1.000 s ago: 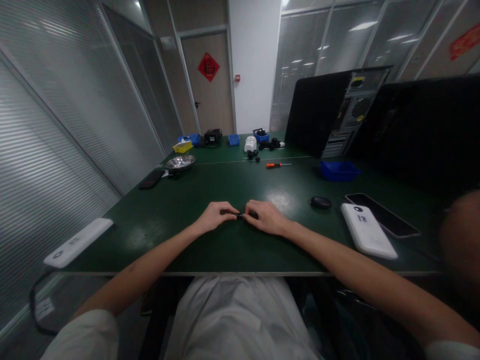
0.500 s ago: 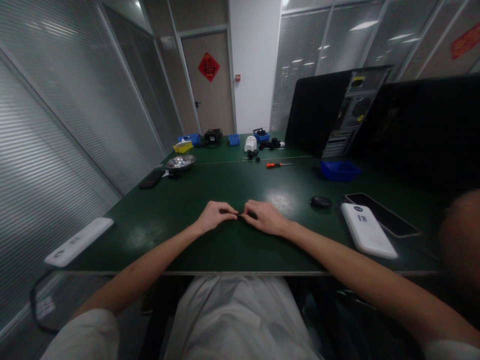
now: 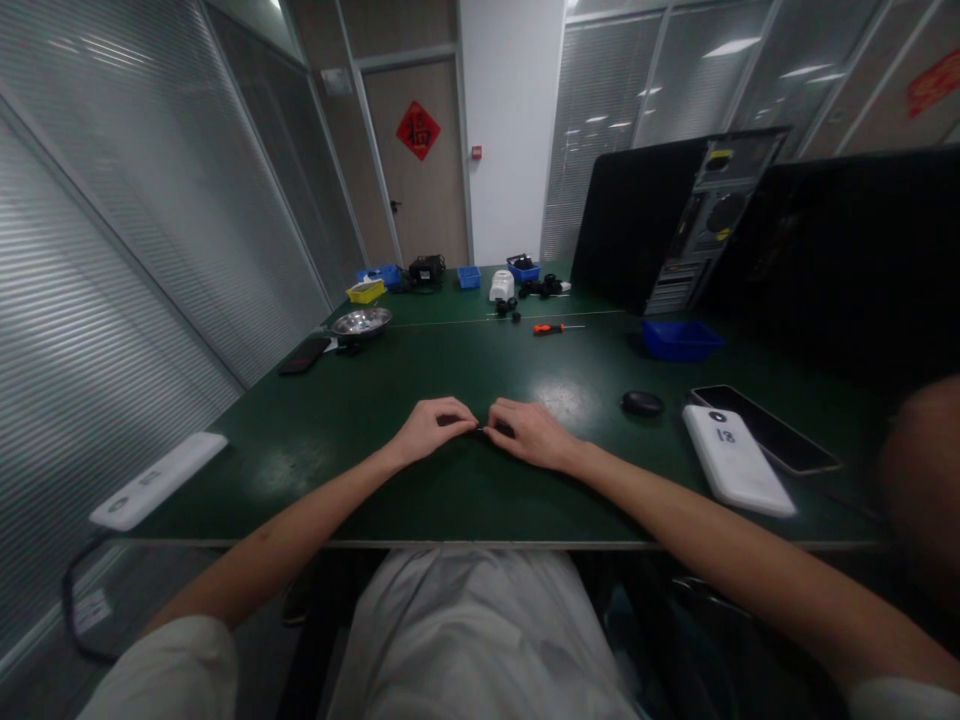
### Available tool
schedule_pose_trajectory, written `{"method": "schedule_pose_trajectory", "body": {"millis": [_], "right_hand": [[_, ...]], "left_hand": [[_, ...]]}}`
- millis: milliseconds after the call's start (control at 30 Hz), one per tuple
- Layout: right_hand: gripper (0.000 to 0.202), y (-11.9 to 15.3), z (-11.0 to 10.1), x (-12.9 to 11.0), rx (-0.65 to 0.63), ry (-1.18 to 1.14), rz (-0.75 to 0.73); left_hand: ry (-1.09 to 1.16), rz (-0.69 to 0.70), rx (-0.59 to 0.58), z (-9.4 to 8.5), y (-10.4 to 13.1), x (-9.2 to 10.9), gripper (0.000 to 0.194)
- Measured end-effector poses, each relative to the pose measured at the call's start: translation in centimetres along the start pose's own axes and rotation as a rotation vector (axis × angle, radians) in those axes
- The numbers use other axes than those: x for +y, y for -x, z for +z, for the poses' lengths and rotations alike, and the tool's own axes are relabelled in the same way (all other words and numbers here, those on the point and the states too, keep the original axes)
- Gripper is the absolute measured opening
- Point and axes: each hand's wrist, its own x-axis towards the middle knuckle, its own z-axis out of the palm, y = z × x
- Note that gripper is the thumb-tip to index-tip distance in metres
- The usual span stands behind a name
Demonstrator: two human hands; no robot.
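Observation:
Both my hands meet low over the green table (image 3: 420, 500), straight in front of me. Between the fingertips sits a small dark piece (image 3: 480, 430), too small to name and mostly covered by the fingers. My left hand (image 3: 431, 430) pinches its left end between thumb and fingers. From the other side, my right hand (image 3: 529, 433) is closed in a pinch on the right end. A black mouse (image 3: 642, 403) lies to the right of my right hand. An orange-handled screwdriver (image 3: 549, 329) rests farther back.
A white power bank (image 3: 735, 460) partly covers a dark phone (image 3: 795, 440) on the right, near a blue tray (image 3: 681, 342). At left are a metal bowl (image 3: 361, 322) and another white device (image 3: 157, 482). Black parts (image 3: 544, 287) and small bins stand at the back.
My left fingers have shifted very slightly at the small dark piece. My right hand stays in place, and the things on the table have not moved.

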Motion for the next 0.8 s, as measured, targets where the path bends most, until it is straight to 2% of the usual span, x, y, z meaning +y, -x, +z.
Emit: {"method": "schedule_pose_trajectory", "body": {"millis": [100, 267, 467, 633, 800], "right_hand": [[0.014, 0.0, 0.0, 0.0, 0.007, 0.001, 0.001], [0.012, 0.0, -0.1, 0.0, 0.008, -0.012, 0.01], [0.014, 0.0, -0.1, 0.2, 0.029, -0.03, 0.021], [0.015, 0.1, -0.3, 0.2, 0.032, -0.023, 0.028], [0.015, 0.1, -0.3, 0.3, 0.05, -0.041, 0.034]], "left_hand": [[-0.09, -0.009, 0.032, 0.0, -0.7, -0.5, 0.024], [-0.154, 0.038, -0.06, 0.0, -1.2, -1.3, 0.024], [-0.197, 0.056, -0.032, 0.0, -0.1, -0.1, 0.029], [-0.235, 0.096, -0.088, 0.2, 0.1, 0.3, 0.034], [-0.259, 0.104, -0.102, -0.2, -0.1, -0.1, 0.023]]}}
